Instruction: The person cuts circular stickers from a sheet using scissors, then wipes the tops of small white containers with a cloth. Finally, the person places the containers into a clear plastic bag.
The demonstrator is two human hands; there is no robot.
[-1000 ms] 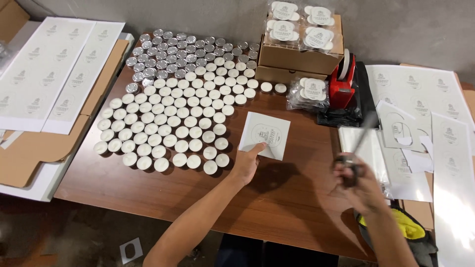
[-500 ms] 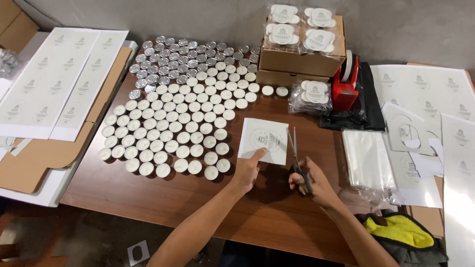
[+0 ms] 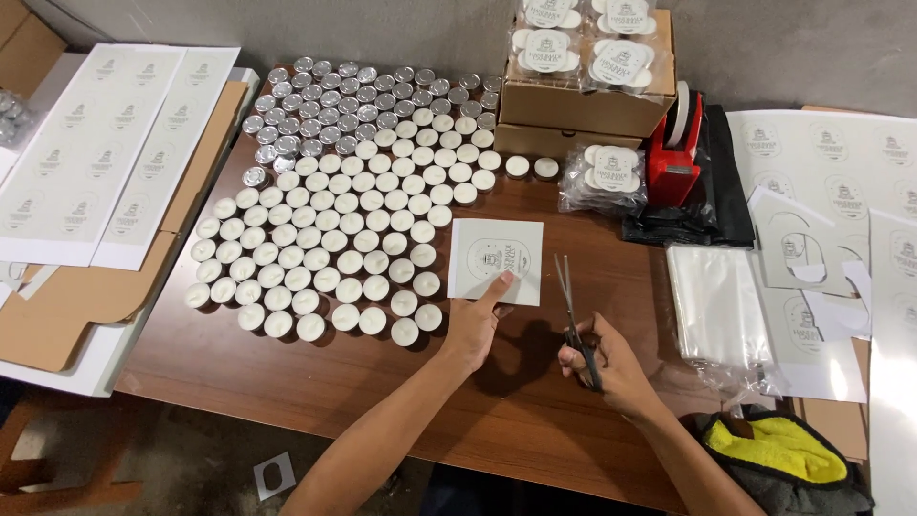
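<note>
View from the head camera over a brown wooden worktable. The left hand lies with its fingertips pressing the near edge of a square white paper label printed with a grey arched emblem; it pins the sheet flat and does not grip it. The label rests on the table just beside the near right corner of a large block of white tealight candles in round metal cups. The right hand is closed through the handles of a pair of dark-handled steel scissors, whose blades are almost shut and point away from the person, near the label's right edge but apart from it. Judged from this pose, a clean cut would call for lifting the label off the table, opening the blades wide, and turning the paper rather than the scissors along the emblem's curve. Behind stand a red tape dispenser and brown cardboard boxes; a stack of clear plastic bags lies to the right
</note>
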